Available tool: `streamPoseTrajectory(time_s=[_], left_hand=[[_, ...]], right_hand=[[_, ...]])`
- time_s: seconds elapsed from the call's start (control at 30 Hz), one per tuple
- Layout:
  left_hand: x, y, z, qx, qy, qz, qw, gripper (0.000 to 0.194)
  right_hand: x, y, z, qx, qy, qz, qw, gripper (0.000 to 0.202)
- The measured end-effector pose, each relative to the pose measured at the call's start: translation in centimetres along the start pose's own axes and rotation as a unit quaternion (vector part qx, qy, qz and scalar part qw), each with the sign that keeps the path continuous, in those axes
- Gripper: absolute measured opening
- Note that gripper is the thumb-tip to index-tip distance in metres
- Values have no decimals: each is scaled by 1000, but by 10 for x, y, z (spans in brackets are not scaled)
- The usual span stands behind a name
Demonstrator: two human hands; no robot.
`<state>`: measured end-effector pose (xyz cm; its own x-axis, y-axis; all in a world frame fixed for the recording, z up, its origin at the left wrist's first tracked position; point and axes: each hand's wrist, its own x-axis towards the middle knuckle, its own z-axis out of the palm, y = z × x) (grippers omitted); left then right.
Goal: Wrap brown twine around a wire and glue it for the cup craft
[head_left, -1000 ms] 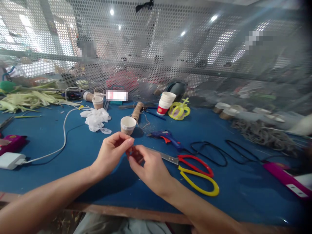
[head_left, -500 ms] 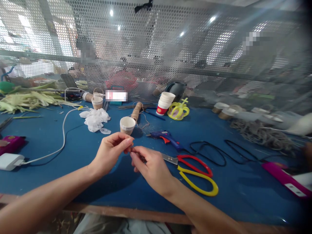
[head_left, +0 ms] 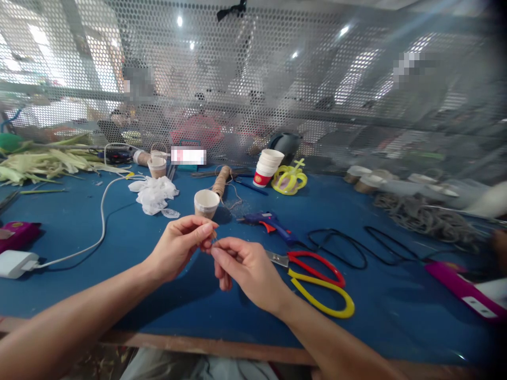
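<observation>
My left hand (head_left: pixel 180 245) and my right hand (head_left: pixel 245 266) meet above the table, both with fingertips pinched. Between them runs a short piece of twine (head_left: pixel 214 236), thin and brown; most of it is hidden by my fingers. Just beyond my left fingertips stands a paper cup (head_left: pixel 206 202), its side wrapped in brown twine and its rim white. Behind that cup lies a spool of twine (head_left: pixel 222 180) with a loose end trailing. Scissors (head_left: pixel 317 269) with red and yellow handles lie right of my right hand, the blades partly behind it.
A blue glue gun (head_left: pixel 269 221) with a black cord lies past the scissors. White paper cups (head_left: pixel 268 168) stand stacked beside a yellow crown-shaped piece (head_left: pixel 290 179). Crumpled white material (head_left: pixel 154 194), a white charger (head_left: pixel 18 263) and pale husks (head_left: pixel 51 161) are at left. Grey cord (head_left: pixel 428 219) lies right.
My fingertips have drawn slightly apart, and more of the thin twine shows between them. My right fingers have shifted a little. The things on the table stay put.
</observation>
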<state>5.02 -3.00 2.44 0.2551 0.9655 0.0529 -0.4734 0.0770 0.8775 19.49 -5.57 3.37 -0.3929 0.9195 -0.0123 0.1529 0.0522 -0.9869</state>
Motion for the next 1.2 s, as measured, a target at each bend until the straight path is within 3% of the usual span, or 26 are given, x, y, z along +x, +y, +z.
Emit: streamPoseTrajectory(time_s=[0.4, 0.6, 0.93, 1.2], left_hand=[[-4, -1, 0, 78, 23, 27, 996, 12], [-4, -2, -1, 47, 10, 5, 999, 13], [-3, -4, 0, 44, 36, 10, 998, 12], [-5, -6, 0, 43, 21, 22, 999, 13]], right_hand=[[4, 3, 1, 47, 10, -1, 999, 20], [8, 8, 0, 153, -16, 19, 988, 22], [9, 10, 1, 172, -18, 19, 985, 27], [9, 12, 1, 204, -25, 37, 978, 27]])
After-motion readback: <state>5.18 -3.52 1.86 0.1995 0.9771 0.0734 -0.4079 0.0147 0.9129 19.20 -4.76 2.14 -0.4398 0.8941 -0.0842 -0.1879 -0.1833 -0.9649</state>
